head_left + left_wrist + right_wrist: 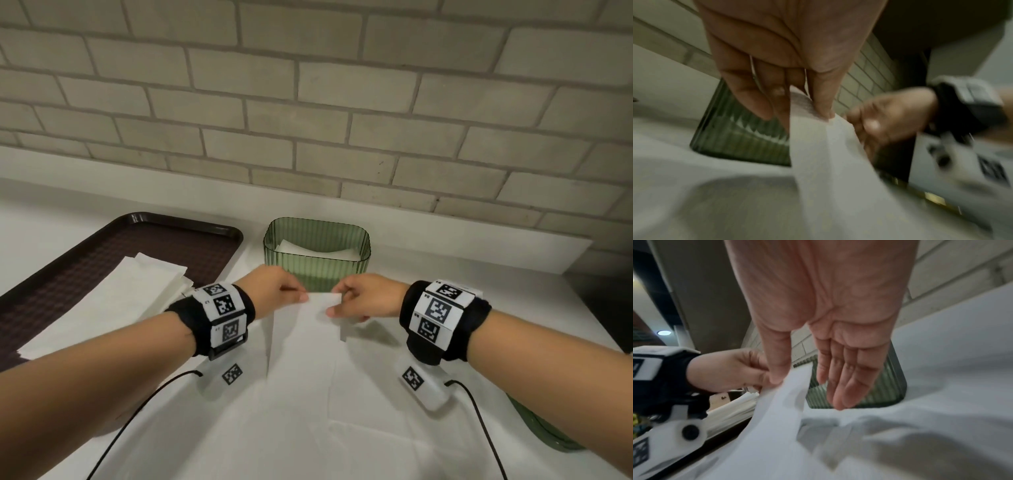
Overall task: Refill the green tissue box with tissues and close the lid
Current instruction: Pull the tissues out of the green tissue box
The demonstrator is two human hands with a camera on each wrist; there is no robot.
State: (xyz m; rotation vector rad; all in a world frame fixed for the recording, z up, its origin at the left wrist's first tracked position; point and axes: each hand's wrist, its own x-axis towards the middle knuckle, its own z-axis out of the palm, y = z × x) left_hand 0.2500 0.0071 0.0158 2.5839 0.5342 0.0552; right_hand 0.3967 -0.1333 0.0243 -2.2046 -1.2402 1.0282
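Observation:
The green ribbed tissue box (317, 270) (735, 139) (884, 392) stands open on the white counter, with a few white tissues (318, 255) lying inside. Just in front of it both hands hold up one white tissue (305, 342) (828, 162) (774, 418) by its top edge. My left hand (303, 295) (803, 110) pinches the left corner. My right hand (334, 303) (797, 379) pinches the right corner between thumb and forefinger, its other fingers straight. The tissue hangs down onto the counter. The green lid (548, 431) lies at the lower right.
A dark brown tray (171, 236) at the left holds a stack of white tissues (113, 301). A brick wall runs close behind the box. A dark surface (609, 308) borders the counter at the right. Cables trail from both wrists.

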